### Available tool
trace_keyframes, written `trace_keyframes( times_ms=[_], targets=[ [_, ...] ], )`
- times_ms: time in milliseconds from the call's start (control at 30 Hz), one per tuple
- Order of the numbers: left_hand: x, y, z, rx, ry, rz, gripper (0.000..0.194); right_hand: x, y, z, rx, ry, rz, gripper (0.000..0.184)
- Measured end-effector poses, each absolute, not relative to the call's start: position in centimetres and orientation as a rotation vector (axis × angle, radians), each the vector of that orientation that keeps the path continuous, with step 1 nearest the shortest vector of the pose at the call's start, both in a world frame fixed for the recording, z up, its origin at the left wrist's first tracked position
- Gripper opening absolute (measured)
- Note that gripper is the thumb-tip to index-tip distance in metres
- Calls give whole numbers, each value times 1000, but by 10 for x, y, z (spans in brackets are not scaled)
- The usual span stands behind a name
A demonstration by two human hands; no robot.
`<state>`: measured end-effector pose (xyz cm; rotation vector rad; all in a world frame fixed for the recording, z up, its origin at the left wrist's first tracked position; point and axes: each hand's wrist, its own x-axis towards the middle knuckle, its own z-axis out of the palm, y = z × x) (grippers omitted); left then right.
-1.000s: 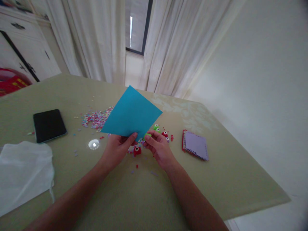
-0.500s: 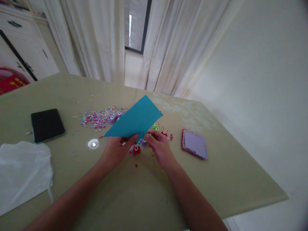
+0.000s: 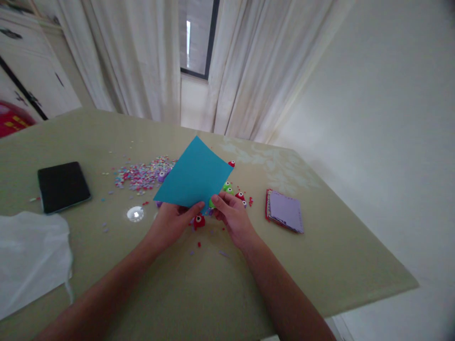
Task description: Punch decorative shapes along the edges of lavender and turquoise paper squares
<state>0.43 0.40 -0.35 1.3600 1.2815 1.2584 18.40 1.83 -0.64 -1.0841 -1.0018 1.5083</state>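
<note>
My left hand (image 3: 172, 225) pinches the lower edge of a blue sheet of paper (image 3: 197, 176), thumb on top and fingers beneath. The sheet is tilted above the table, its near corner between both hands. My right hand (image 3: 232, 215) is closed at that corner around a small green paper punch (image 3: 211, 203), mostly hidden by the fingers. Below the paper sits a red punch (image 3: 199, 221) with a cartoon eye. Green punches (image 3: 228, 187) and another red punch (image 3: 240, 195) stand just beyond my right hand. Part of a purple punch (image 3: 162, 175) shows behind the sheet.
Colourful confetti (image 3: 142, 175) lies heaped at the back left. A dark tablet (image 3: 64, 186), a shiny clear round piece (image 3: 135, 214) and a white cloth bag (image 3: 31, 260) are at left. Purple-topped square papers with notched edges (image 3: 285, 211) are stacked at right on the table (image 3: 341, 255).
The blue sheet has turned and tilted, so more of its face shows and its far corner lies further left. My hands stay at its near corner. The camera view has shifted slightly.
</note>
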Motion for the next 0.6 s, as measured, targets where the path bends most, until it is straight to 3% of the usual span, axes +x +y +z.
trace_keyframes(
  times_ms=[267,600],
  targets=[
    [5,4,3,1360,1312,1237,33,182,15,-3,-1083,-1037,1570,50],
    [6,4,-5,1382,1324,1227,37,177,12,0,-1091,-993,1614,52]
  ],
)
